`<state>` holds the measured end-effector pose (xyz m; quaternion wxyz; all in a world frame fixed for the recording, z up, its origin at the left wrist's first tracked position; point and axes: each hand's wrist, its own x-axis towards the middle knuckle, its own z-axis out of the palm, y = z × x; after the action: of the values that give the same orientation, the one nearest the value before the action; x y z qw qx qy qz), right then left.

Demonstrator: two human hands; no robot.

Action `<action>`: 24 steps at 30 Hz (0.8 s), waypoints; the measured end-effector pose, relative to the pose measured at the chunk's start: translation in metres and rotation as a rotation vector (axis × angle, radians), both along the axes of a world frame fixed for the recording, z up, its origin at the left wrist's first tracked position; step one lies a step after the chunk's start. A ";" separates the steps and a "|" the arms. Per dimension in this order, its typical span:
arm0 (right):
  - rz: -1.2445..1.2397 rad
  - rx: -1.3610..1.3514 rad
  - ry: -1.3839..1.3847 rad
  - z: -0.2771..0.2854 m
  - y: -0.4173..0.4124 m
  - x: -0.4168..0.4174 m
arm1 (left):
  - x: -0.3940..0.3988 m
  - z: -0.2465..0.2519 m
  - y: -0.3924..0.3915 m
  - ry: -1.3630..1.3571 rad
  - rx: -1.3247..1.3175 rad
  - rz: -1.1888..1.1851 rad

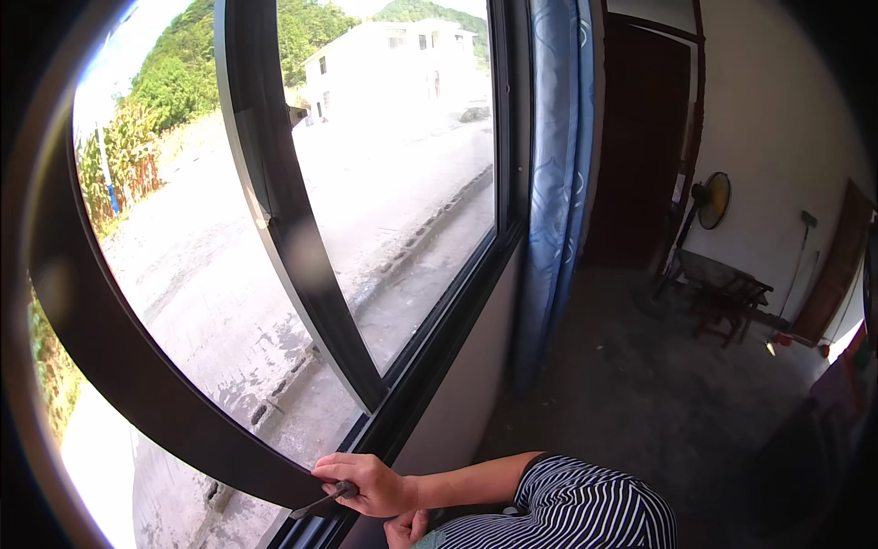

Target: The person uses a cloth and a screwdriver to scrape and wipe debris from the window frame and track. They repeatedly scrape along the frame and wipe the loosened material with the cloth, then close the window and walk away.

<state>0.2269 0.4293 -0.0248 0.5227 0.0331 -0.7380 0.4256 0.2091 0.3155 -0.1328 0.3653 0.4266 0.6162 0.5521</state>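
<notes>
My right hand [370, 484] is closed around a thin tool with a dark rounded handle [347, 489]. The tool's narrow shaft slants down and left to a flat tip at the bottom of a dark window sash [226, 453], by the track. The fingertips of this hand touch the sash's lower end. Below it, near the striped shirt, part of my left hand [407, 528] shows with curled fingers; greenish fabric lies beside it, and whether the hand holds anything cannot be seen. The dark window track [439, 357] runs up and right from the hands.
Another upright sash bar [295, 206] stands further along the window. A blue curtain [552, 171] hangs at the window's right end. Further into the room are a dark door [638, 144], a fan [715, 200] and a low wooden piece of furniture [727, 281] on the floor.
</notes>
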 end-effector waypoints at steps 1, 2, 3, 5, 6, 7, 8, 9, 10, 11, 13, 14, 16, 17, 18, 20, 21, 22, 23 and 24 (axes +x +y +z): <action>0.052 -0.017 -0.008 -0.001 -0.006 -0.004 | -0.001 -0.001 -0.001 0.029 0.081 0.026; 0.146 -0.055 -0.030 -0.003 -0.015 -0.010 | 0.000 0.007 -0.004 0.057 0.160 0.068; 0.191 -0.067 -0.055 -0.005 -0.020 -0.012 | 0.005 0.026 -0.004 -0.130 0.199 -0.045; 0.316 -0.089 -0.102 -0.004 -0.037 -0.022 | 0.002 0.036 -0.011 -0.124 0.170 -0.023; 0.361 -0.082 -0.095 -0.004 -0.043 -0.027 | -0.001 0.036 -0.014 -0.088 0.151 0.003; 0.386 -0.067 -0.110 -0.002 -0.050 -0.032 | -0.005 0.035 -0.017 -0.052 0.140 0.029; 0.376 -0.060 -0.146 -0.006 -0.049 -0.031 | -0.004 0.028 -0.012 -0.047 0.130 0.018; 0.388 -0.049 -0.171 -0.005 -0.054 -0.033 | -0.005 0.025 -0.014 -0.031 0.121 0.028; 0.391 -0.009 -0.132 -0.003 -0.059 -0.035 | -0.007 0.023 -0.016 -0.019 0.116 0.035; 0.398 0.000 -0.142 -0.002 -0.063 -0.037 | -0.007 0.021 -0.017 -0.007 0.114 0.041; 0.451 0.018 -0.159 0.002 -0.076 -0.044 | -0.010 0.020 -0.025 0.024 0.115 0.074; 0.442 0.056 -0.148 0.004 -0.080 -0.046 | -0.011 0.020 -0.027 0.041 0.121 0.086; 0.468 0.036 -0.182 0.009 -0.082 -0.049 | -0.013 0.019 -0.024 0.070 0.151 0.090; 0.476 0.036 -0.175 0.007 -0.083 -0.050 | -0.011 0.016 -0.025 0.078 0.165 0.091; 0.496 0.017 -0.204 0.004 -0.085 -0.048 | -0.009 0.011 -0.027 0.086 0.177 0.094; 0.526 0.014 -0.248 0.008 -0.080 -0.042 | -0.010 0.002 -0.030 0.115 0.250 0.116; 0.475 0.002 -0.223 0.012 -0.073 -0.035 | -0.010 -0.003 -0.031 0.130 0.282 0.121; 0.441 -0.015 -0.189 0.017 -0.069 -0.027 | -0.013 -0.001 -0.038 0.151 0.275 0.140; 0.407 -0.032 -0.156 0.023 -0.062 -0.019 | -0.016 0.002 -0.040 0.178 0.260 0.157; 0.266 -0.104 -0.180 0.022 -0.038 0.002 | -0.010 0.016 -0.037 0.135 0.104 0.098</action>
<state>0.2288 0.3911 -0.0029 0.3944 0.0649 -0.7479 0.5300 0.1988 0.2785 -0.1173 0.2728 0.4507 0.6301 0.5705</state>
